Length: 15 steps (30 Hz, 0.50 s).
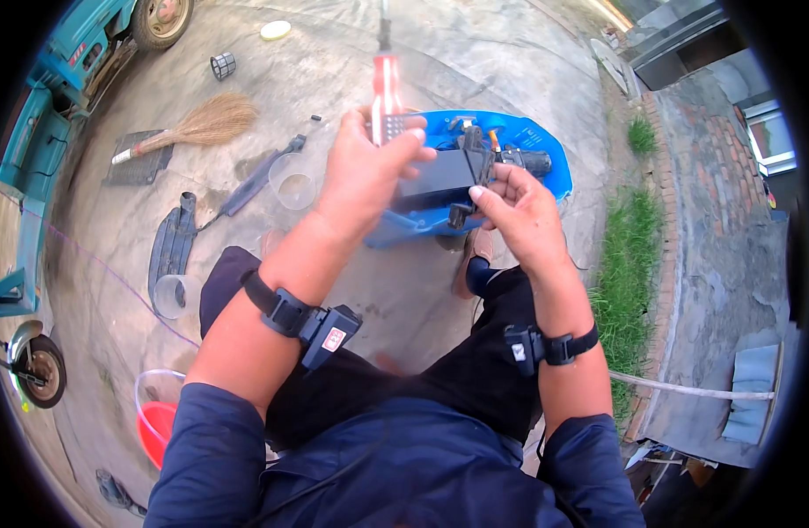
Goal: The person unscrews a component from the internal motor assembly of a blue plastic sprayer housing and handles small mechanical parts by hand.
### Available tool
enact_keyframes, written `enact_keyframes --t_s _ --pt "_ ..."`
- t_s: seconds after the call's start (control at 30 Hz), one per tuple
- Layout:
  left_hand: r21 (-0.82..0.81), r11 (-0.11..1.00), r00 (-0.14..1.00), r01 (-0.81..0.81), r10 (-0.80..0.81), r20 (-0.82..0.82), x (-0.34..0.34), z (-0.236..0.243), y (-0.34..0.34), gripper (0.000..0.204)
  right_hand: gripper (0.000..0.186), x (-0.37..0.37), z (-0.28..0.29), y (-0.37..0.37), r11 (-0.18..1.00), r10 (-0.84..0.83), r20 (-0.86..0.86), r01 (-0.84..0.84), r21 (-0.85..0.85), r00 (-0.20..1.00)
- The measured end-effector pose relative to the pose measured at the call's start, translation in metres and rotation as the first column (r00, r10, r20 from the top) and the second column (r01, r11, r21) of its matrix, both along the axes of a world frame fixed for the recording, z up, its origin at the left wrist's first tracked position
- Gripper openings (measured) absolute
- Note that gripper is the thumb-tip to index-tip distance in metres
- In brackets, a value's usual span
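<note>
My left hand (356, 172) is closed round a screwdriver (386, 84) with a red-and-clear handle, its shaft pointing up and away from me. The screwdriver and fingers are a little blurred. Just beyond my hands sits a blue plastic shell (556, 150), holding a black box (435, 182), wires and a dark motor-like part (529, 161). At the shell's near right side, my right hand (529, 220) pinches a black cable (483, 167) between thumb and fingers. A small black plug-like piece (460, 216) hangs beside that thumb. My left hand partly covers the shell's left end.
Left on the concrete lie a straw broom (202, 123), a black strap-like piece (174, 238) and clear round containers (293, 182). A red bucket (158, 431) stands near my left elbow. A teal vehicle (79, 53) is at far left; grass (629, 264) and a brick edge run along the right.
</note>
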<state>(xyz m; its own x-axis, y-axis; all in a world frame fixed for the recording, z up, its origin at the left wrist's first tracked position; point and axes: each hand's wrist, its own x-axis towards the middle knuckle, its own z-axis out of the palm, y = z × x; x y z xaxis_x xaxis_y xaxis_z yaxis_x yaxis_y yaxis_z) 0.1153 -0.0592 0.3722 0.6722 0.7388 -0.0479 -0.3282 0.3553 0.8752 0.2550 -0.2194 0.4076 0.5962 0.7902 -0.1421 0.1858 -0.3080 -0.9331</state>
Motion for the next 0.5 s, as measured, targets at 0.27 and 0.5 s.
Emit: enact_keyframes --t_s 0.27,0.5 --pt "0.021 0.992 0.992 -0.126 0.126 0.005 -0.01 -0.001 0.015 0.047 0.058 0.026 -0.012 0.053 0.959 0.148 0.168 -0.1 -0.264 0.975" --pt "0.022 0.986 0.986 -0.167 0.167 0.011 -0.013 0.005 0.026 0.049 0.061 0.015 -0.025 0.074 0.924 0.258 0.167 -0.193 -0.33 0.951"
